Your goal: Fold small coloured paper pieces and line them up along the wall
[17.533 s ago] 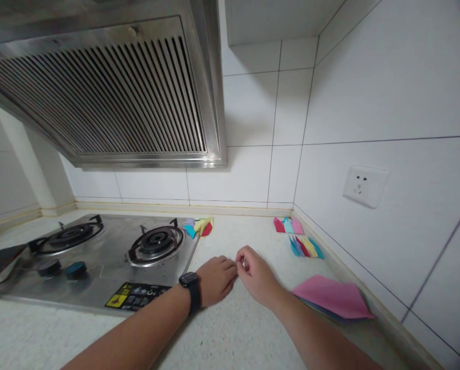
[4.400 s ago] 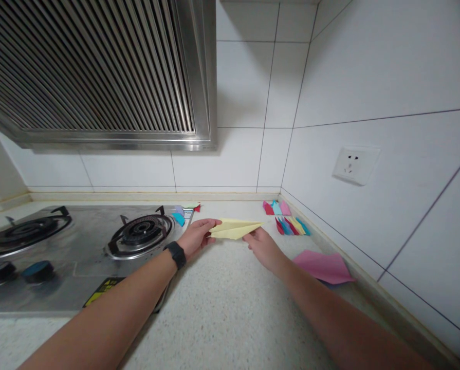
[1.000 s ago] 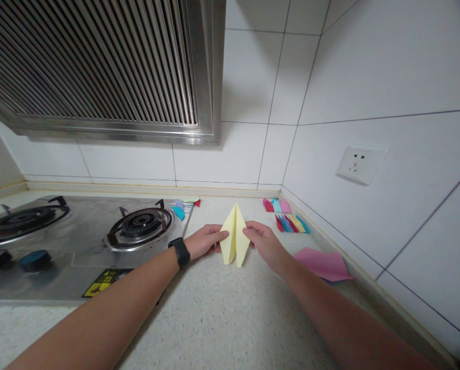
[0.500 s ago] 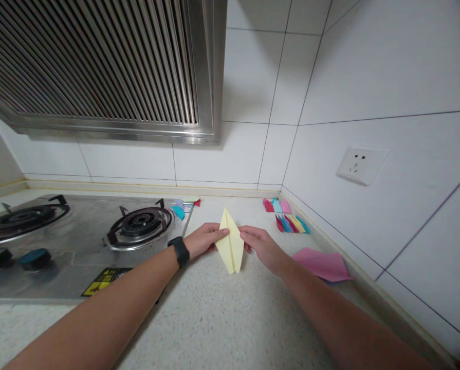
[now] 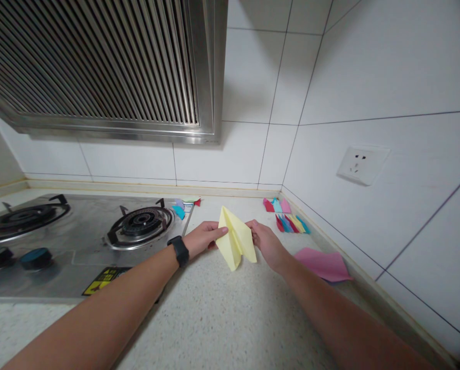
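A yellow sheet of folded paper is held above the speckled countertop, its point facing the wall and its two lower ends spread apart. My left hand pinches its left edge, with the thumb on top and the fingers underneath. On the other side, my right hand grips the right edge; its fingertips are partly hidden behind the paper. A crease runs down the middle of the paper. A black watch is on my left wrist.
A gas stove lies to the left under a range hood. Small folded paper pieces sit in two rows at the back right, and a few lie on the stove's corner. Pink paper sheets rest beside my right forearm.
The right half of the yellow paper has swung outward to the right with my right hand, so the lower ends are wider apart. My left hand has barely moved.
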`<move>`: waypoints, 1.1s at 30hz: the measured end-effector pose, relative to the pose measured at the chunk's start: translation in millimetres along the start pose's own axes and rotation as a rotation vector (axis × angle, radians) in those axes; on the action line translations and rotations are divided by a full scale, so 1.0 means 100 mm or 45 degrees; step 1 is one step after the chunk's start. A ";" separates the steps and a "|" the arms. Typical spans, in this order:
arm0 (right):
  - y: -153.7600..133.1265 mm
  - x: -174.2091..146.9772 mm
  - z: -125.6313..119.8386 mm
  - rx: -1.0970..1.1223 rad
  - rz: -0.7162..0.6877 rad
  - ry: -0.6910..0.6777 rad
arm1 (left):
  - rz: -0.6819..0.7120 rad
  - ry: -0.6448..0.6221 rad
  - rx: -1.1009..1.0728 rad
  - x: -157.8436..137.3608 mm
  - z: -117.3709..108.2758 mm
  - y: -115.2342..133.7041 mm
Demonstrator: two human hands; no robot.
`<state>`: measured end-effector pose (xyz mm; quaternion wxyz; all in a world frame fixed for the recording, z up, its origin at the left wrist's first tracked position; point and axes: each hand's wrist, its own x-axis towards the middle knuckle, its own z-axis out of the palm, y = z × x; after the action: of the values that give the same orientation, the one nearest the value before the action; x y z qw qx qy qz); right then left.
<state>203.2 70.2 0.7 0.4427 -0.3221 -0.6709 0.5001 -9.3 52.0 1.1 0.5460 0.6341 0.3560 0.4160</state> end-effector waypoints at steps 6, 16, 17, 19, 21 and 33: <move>-0.01 0.00 0.01 0.147 -0.016 -0.041 | 0.002 -0.015 -0.053 0.01 -0.02 -0.04; -0.14 -0.06 0.03 0.064 -0.076 -0.160 | -0.036 -0.071 -0.350 0.00 -0.04 -0.03; -0.14 -0.06 0.04 0.055 -0.059 -0.173 | -0.048 -0.066 -0.377 0.00 -0.04 -0.02; -0.14 -0.06 0.07 0.056 -0.049 -0.214 | -0.061 -0.045 -0.429 0.00 -0.04 -0.02; -0.15 -0.07 0.09 0.074 -0.075 -0.266 | -0.061 -0.020 -0.474 0.00 -0.05 -0.02; -0.21 -0.09 0.12 -0.076 -0.181 -0.231 | -0.064 0.052 -0.541 0.00 -0.06 0.02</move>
<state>195.7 51.6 17.3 0.4046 -0.2401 -0.7440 0.4745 -15.2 54.2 3.3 0.6703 0.4871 0.2868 0.4808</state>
